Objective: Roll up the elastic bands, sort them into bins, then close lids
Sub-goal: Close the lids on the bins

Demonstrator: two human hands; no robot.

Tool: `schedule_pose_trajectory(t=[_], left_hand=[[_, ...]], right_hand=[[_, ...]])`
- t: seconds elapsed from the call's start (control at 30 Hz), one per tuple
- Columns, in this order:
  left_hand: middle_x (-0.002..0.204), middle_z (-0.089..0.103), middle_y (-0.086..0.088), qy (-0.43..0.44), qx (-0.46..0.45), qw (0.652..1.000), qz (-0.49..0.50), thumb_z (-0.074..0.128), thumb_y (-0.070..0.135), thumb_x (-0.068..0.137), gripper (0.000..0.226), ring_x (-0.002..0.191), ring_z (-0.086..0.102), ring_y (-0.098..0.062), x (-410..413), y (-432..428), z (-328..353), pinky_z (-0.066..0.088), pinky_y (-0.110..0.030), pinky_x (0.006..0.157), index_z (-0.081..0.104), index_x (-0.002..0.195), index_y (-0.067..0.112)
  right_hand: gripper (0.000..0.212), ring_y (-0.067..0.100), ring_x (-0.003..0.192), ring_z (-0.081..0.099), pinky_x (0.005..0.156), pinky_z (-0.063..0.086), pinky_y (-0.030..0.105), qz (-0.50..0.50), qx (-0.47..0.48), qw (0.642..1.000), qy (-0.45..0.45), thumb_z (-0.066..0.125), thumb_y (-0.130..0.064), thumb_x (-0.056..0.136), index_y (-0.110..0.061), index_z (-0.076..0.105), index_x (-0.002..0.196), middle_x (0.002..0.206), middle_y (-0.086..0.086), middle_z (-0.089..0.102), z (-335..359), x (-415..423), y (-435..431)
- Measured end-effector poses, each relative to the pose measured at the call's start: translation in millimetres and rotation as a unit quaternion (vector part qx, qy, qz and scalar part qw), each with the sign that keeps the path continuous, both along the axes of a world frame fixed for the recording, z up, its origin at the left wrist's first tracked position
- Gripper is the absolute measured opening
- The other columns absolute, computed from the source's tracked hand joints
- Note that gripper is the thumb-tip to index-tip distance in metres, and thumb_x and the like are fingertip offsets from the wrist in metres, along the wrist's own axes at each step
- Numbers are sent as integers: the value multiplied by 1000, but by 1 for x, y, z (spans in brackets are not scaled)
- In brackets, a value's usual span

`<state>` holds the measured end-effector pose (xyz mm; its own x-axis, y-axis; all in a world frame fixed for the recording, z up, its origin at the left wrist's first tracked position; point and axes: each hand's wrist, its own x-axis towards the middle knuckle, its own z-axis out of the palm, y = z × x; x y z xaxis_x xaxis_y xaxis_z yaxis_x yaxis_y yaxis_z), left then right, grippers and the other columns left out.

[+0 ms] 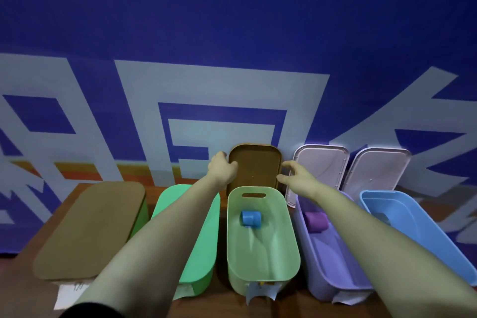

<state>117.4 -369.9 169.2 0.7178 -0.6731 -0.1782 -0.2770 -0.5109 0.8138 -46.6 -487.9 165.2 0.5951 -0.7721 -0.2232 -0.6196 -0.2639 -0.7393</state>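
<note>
A brown lid point(254, 165) leans upright against the wall behind the light green bin point(263, 261). My left hand point(223, 169) grips the lid's left edge. My right hand point(296, 175) is at its right edge, fingers spread and just touching it. Inside the light green bin lies a rolled blue band point(251, 218). The purple bin point(333, 266) to its right holds a rolled purple band point(317, 222). The blue bin point(402, 224) at far right is open, its contents unclear. Two pale lids point(322, 168) point(376, 170) lean on the wall behind those bins.
At the left stand two closed bins, one with a brown lid point(90, 227) and one with a green lid point(204, 240). All bins sit in a row on a brown table point(64, 201) against a blue printed wall. Paper labels hang at the bins' front ends.
</note>
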Motion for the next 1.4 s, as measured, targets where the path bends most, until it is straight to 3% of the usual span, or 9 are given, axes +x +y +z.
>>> schedule_pose_trajectory(t=[0.3, 0.43, 0.57, 0.73, 0.87, 1.0, 1.1, 1.23, 1.4], left_hand=[[149, 35, -13, 207, -33, 973, 100, 23, 48, 101, 60, 134, 37, -34, 26, -51, -21, 33, -42, 107, 25, 146, 9], [144, 42, -14, 228, -33, 965, 126, 20, 50, 100, 60, 130, 42, -34, 33, -63, -35, 35, -46, 110, 34, 143, 10], [134, 53, -14, 217, -38, 969, 108, 21, 49, 100, 60, 121, 51, -33, 34, -66, -42, 40, -46, 107, 47, 135, 7], [132, 55, -13, 227, -59, 966, 108, 24, 53, 98, 62, 120, 53, -31, 28, -61, -43, 40, -46, 107, 49, 134, 8], [130, 56, -15, 232, -84, 961, 122, 25, 51, 98, 60, 119, 53, -31, 22, -54, -37, 41, -48, 106, 50, 131, 8], [129, 51, -14, 188, -77, 972, 114, 22, 42, 102, 52, 112, 50, -25, 4, -32, -9, 41, -38, 100, 45, 131, 6], [118, 48, -10, 189, -96, 970, 119, 23, 41, 102, 49, 99, 45, -20, -8, -17, 4, 36, -32, 86, 41, 131, 6], [120, 47, -11, 175, -127, 967, 136, 34, 43, 100, 52, 118, 47, -27, -23, 9, 19, 35, -36, 98, 35, 134, 4], [130, 50, -20, 173, -121, 968, 138, 55, 12, 93, 50, 117, 50, -31, -43, 39, 18, 40, -32, 91, 36, 136, -5]], right_hand=[[69, 29, 138, 33, 111, 30, 37, -103, 109, 988, -25, 57, -24, 93, -7, 19, 149, 153, 11, 28, -25, 42, -53], [75, 28, 141, 29, 115, 25, 40, -118, 150, 980, -45, 51, -46, 93, -13, 16, 150, 155, 8, 26, -42, 54, -57], [90, 32, 132, 40, 109, 33, 53, -165, 161, 970, -73, 32, -81, 72, -23, 34, 141, 146, 5, 41, -60, 61, -63], [133, 35, 127, 46, 108, 33, 55, -230, 178, 951, -102, 5, -102, 37, -23, 46, 135, 140, 8, 50, -84, 64, -79], [98, 36, 135, 37, 111, 29, 54, -283, 225, 923, -134, 13, -83, 77, -14, 37, 142, 148, 11, 38, -41, 58, -48], [77, 36, 135, 37, 110, 34, 49, -278, 312, 894, -163, 25, -70, 90, -17, 29, 146, 149, 11, 37, -18, 45, -28], [56, 35, 114, 55, 93, 48, 43, -265, 295, 901, -175, 45, -53, 92, -14, 44, 131, 126, 14, 55, 2, 32, -10], [14, 19, 65, 55, 56, 48, 27, -241, 239, 919, -199, 60, -21, 82, -11, 56, 91, 76, 8, 57, 23, 11, 17], [12, 15, 54, 48, 51, 41, 23, -188, 202, 942, -191, 62, -2, 81, -10, 56, 88, 67, 8, 54, 23, -18, 44]])
